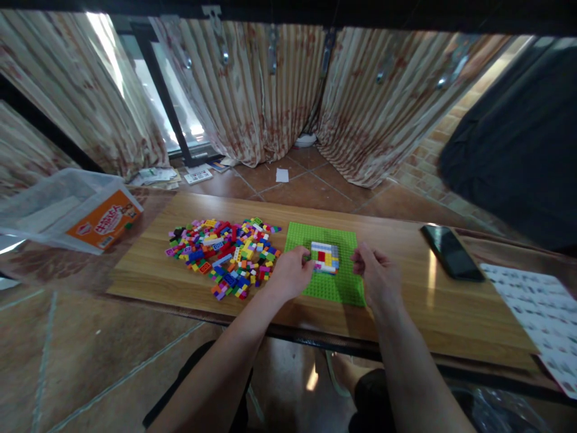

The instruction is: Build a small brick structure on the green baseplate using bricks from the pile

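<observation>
A small block build (326, 258) of white, grey, blue, yellow and red toy bricks sits on a green baseplate (346, 293). My left hand (292, 273) is over the plate's left side, fingers curled and thumb close to the build's left edge. Across the build, my right hand (377, 275) hovers at the plate's right side with its fingers drawn together. Whether a small brick is in either hand is hidden by the fingers. To the left of my left hand lies a wide pile of loose toy bricks (232, 255) in many colours.
The wooden board (401, 325) bears all this. On its right are a black phone (452, 252) and a printed sheet (536, 313) with small pictures. A clear plastic box (67, 198) with an orange label stands at the far left. Patterned curtains (252, 96) hang behind.
</observation>
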